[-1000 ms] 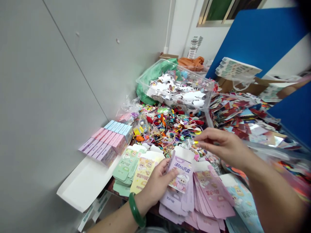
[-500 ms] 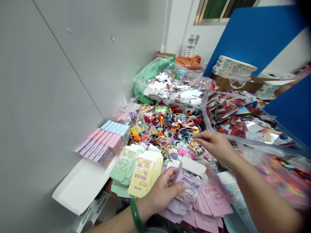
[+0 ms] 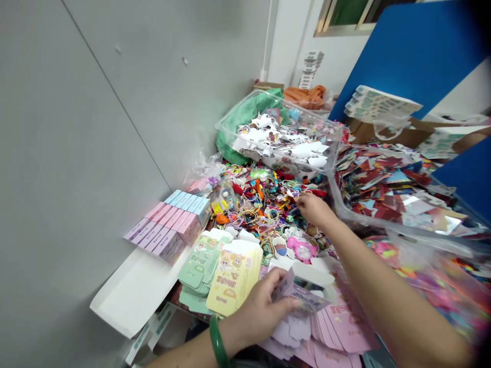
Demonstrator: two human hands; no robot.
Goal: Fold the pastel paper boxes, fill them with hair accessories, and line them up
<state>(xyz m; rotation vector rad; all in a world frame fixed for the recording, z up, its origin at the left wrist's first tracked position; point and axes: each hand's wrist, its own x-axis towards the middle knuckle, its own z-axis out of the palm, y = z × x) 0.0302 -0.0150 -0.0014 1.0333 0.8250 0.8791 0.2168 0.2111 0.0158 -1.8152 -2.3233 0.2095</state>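
My left hand [image 3: 268, 306], with a green bangle on its wrist, grips a small purple box [image 3: 307, 299] whose top flaps stand open. Farther forward, my right hand [image 3: 312, 207] is over the heap of small colourful trinkets [image 3: 264, 204], its fingers bent together. Whatever they hold, if anything, is hidden. A pink trinket [image 3: 302, 249] lies between the two hands. Flat pink cartons [image 3: 345, 327] are fanned under and right of the purple box. Yellow cartons [image 3: 233, 278] and green cartons [image 3: 199, 258] are stacked to its left.
Filled purple, pink and blue boxes [image 3: 172, 220] stand in rows on a white tray [image 3: 130, 291] by the grey wall. A clear bin [image 3: 230, 122] of white paper cutouts stands behind the heap. Another clear bin [image 3: 341, 204] with cards is at right, near bagged bright items [image 3: 425, 286].
My right hand has moved forward and slightly left, into the trinket heap. The purple box in my left hand has tipped, so its open top shows more. The view has shifted a little.
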